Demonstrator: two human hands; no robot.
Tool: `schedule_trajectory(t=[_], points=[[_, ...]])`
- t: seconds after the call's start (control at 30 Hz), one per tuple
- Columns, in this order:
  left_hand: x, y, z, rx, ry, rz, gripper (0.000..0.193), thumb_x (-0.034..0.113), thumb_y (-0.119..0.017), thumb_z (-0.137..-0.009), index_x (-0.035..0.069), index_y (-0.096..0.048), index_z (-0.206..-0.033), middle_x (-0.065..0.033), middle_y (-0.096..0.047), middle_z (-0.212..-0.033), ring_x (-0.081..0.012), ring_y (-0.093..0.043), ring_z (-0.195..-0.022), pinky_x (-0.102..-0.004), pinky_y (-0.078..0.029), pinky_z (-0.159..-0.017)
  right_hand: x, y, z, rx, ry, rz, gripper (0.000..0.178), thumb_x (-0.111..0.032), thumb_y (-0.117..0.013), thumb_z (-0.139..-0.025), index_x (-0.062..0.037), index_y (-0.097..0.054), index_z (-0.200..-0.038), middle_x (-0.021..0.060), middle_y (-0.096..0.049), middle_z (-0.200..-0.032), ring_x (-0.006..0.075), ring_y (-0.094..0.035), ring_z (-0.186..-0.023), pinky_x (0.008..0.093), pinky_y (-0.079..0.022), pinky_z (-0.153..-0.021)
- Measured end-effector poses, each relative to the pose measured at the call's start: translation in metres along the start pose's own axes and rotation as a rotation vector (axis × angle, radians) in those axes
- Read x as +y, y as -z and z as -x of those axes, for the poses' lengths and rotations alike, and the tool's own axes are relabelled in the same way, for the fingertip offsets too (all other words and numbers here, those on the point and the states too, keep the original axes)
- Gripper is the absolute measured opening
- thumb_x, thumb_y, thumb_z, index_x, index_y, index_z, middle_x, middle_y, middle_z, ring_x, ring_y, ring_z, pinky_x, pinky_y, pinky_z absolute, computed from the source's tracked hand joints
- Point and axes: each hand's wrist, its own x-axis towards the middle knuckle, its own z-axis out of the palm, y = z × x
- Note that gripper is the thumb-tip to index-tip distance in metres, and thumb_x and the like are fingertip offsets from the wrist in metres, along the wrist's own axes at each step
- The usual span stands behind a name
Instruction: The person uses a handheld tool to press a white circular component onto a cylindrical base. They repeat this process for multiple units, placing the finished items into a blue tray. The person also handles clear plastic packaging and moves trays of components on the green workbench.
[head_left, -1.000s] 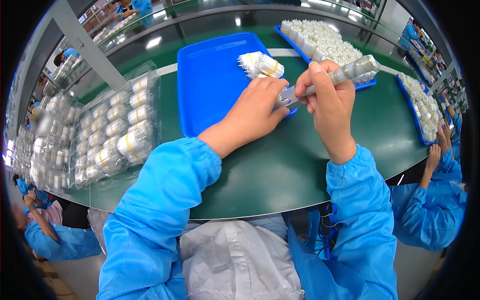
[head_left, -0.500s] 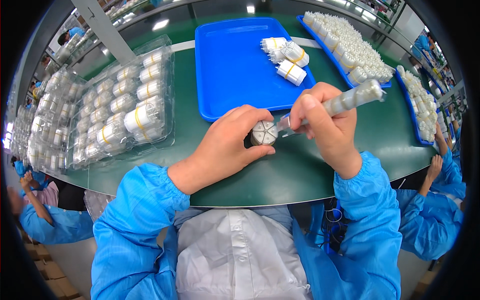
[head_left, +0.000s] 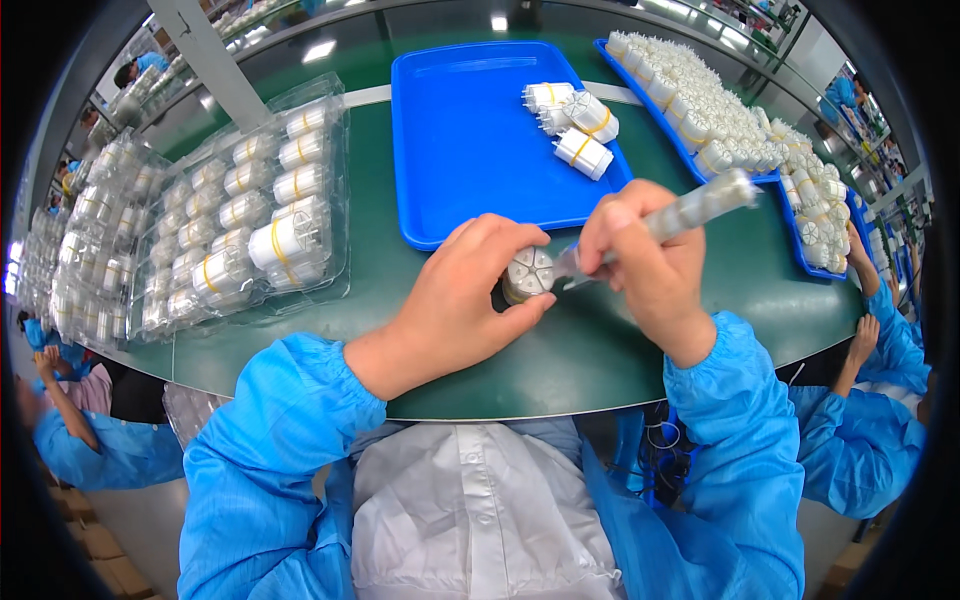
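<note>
My left hand (head_left: 455, 300) is curled around the side of a short round cylinder (head_left: 529, 272), thumb and forefinger closed on it. The cylinder's upper face is split into wedge-shaped sections, each with a small mark or hole. In my right hand (head_left: 650, 265) is a thick pen-like tool (head_left: 700, 205) with a whitish, wrapped-looking handle, gripped like a pen. Its pale, narrow tip points left, close to the cylinder's right edge; blur hides whether they touch. Beyond my hands lies a blue tray (head_left: 480, 150) with several white cylinders (head_left: 583, 153) bound by yellow bands at its right side.
On the left, clear plastic blister trays (head_left: 335, 225) hold rows of banded white cylinders. A blue tray heaped with white cylinders (head_left: 690, 110) stands at the back right, beside a smaller filled blue tray (head_left: 800, 255). A co-worker's hand (head_left: 860, 250) is by that smaller tray.
The tool in my right hand has shifted slightly left and its handle is now blurred. The smaller filled tray at right has moved left, against the larger one. My left hand keeps its hold.
</note>
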Motion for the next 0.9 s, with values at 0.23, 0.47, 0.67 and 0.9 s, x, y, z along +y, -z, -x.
schedule_trajectory(t=[0.23, 0.47, 0.67, 0.9], points=[[-0.001, -0.005, 0.002, 0.055, -0.025, 0.103, 0.057, 0.006, -0.078, -0.073, 0.003, -0.054, -0.126, -0.0115, -0.064, -0.112, -0.0249, -0.063, -0.101, -0.0335, -0.05, -0.086, 0.003, 0.0, -0.003, -0.041, -0.055, 0.017, 0.024, -0.014, -0.058, -0.099, -0.0058, -0.054, -0.077, 0.0012, -0.061, -0.069, 0.0065, -0.054, -0.062, 0.0241, -0.044, -0.056], [0.0, -0.003, -0.002, -0.022, 0.011, -0.106, 0.054, 0.009, -0.08, -0.074, 0.002, -0.055, -0.122, -0.0107, -0.061, -0.106, -0.026, -0.062, -0.091, -0.035, -0.051, -0.084, 0.009, -0.002, -0.002, -0.053, -0.065, 0.067, 0.025, -0.015, -0.058, -0.099, -0.0062, -0.053, -0.076, 0.0013, -0.061, -0.069, 0.0066, -0.055, -0.063, 0.0243, -0.044, -0.057], [0.004, -0.006, 0.006, 0.066, 0.034, 0.083, 0.055, 0.006, -0.078, -0.074, 0.001, -0.054, -0.124, -0.0115, -0.064, -0.109, -0.026, -0.063, -0.1, -0.0342, -0.051, -0.085, -0.005, 0.005, -0.005, -0.007, -0.026, -0.054, 0.023, -0.013, -0.059, -0.098, -0.006, -0.054, -0.076, 0.0018, -0.061, -0.069, 0.0065, -0.054, -0.062, 0.0244, -0.044, -0.057], [0.005, -0.004, 0.003, 0.035, -0.011, 0.007, 0.056, 0.006, -0.077, -0.075, 0.0, -0.053, -0.125, -0.0123, -0.064, -0.112, -0.0266, -0.063, -0.104, -0.0344, -0.051, -0.086, 0.007, -0.001, -0.002, -0.06, -0.078, 0.049, 0.023, -0.014, -0.059, -0.097, -0.0059, -0.054, -0.076, 0.0017, -0.061, -0.068, 0.0067, -0.054, -0.062, 0.0242, -0.044, -0.058]])
